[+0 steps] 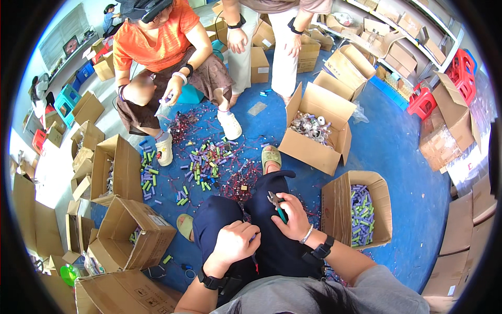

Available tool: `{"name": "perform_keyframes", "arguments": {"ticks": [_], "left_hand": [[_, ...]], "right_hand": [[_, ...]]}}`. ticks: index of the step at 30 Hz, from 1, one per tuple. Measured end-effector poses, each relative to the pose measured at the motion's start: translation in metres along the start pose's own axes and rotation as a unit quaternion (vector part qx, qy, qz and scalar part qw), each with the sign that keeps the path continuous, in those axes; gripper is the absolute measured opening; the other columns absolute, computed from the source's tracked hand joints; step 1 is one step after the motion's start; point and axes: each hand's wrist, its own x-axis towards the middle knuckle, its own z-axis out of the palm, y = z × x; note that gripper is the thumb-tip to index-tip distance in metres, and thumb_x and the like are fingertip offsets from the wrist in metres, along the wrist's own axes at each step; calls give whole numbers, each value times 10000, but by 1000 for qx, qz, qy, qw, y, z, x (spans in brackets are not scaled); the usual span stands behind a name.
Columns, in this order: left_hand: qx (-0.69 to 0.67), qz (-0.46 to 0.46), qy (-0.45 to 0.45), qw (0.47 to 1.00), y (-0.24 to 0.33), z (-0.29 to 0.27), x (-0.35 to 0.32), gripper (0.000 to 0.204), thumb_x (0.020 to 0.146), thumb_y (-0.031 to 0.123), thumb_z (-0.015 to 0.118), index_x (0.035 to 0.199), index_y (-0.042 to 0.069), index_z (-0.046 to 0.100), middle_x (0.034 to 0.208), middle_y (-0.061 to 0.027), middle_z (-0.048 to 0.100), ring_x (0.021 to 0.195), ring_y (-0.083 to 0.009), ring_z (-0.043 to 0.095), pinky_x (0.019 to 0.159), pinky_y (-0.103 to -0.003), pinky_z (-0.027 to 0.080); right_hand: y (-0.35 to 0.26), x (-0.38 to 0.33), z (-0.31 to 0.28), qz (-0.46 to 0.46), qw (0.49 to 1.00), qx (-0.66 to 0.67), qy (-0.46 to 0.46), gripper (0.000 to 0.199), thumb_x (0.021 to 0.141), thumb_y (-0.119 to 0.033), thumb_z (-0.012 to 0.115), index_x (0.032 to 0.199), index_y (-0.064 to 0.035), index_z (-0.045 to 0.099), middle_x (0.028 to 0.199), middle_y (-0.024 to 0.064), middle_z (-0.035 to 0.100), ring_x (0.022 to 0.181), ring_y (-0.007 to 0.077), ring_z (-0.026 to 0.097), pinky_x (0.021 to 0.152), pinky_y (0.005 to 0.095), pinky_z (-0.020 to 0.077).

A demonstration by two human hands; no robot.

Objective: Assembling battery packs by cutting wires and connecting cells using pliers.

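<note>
My left hand [236, 242] is closed above my left thigh. A purple cylindrical battery cell [254, 237] pokes out between its fingers; the rest of it is hidden. In my right hand [294, 219], over my right thigh, is a pair of small pliers [282, 213] with green handles, jaws pointing up and to the left, apart from the cell. Beyond my knees lies a loose pile of purple and green battery cells [206, 159] on the blue floor, mixed with red wires and small scraps [243, 180].
On my right stands a carton [330, 212] of green and purple cells. An open carton [314, 154] farther off holds whitish pieces. Several cartons [123, 167] line my left. Opposite sits a co-worker in orange [157, 49], handling a small purple thing; another person [282, 47] stands alongside.
</note>
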Motion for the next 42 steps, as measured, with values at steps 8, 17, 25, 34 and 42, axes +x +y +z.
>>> {"name": "perform_keyframes", "arguments": {"ticks": [8,17,25,34,42], "left_hand": [[-1,-5,-2,1000,0,0,-2,68,647,73,667,685,72,610,610,-49,575,512,-215,530,488,-306,440],[-13,-3,3,1000,0,0,0,70,648,70,666,691,69,610,611,-53,573,512,-219,530,492,-308,442],[-16,-6,-1,1000,-1,0,-2,72,645,69,664,693,68,610,607,-50,568,514,-215,529,490,-308,441],[-21,-3,-5,1000,-1,1,1,77,622,61,644,691,65,610,615,-49,571,519,-213,532,491,-308,443],[-24,-15,-15,1000,-7,-2,-6,79,638,96,630,706,74,595,629,-48,555,563,-232,552,545,-317,464]], "right_hand": [[-2,0,1,1,1000,0,7,269,697,-112,683,873,-15,503,1157,197,491,1061,370,478,909,411,382],[-1,1,0,-4,1000,-4,10,295,682,-105,692,882,-9,498,1153,202,495,1035,375,485,890,410,390],[-2,1,1,-3,1000,-1,7,289,686,-100,689,879,-6,497,1154,202,492,1028,374,488,882,403,394],[0,1,-1,-3,1000,-1,5,267,696,-105,682,864,-8,500,1158,201,489,1027,371,487,880,404,394],[1,6,10,-22,1000,-3,2,315,668,-113,698,890,-16,496,1152,189,504,997,367,509,862,432,402]]}}
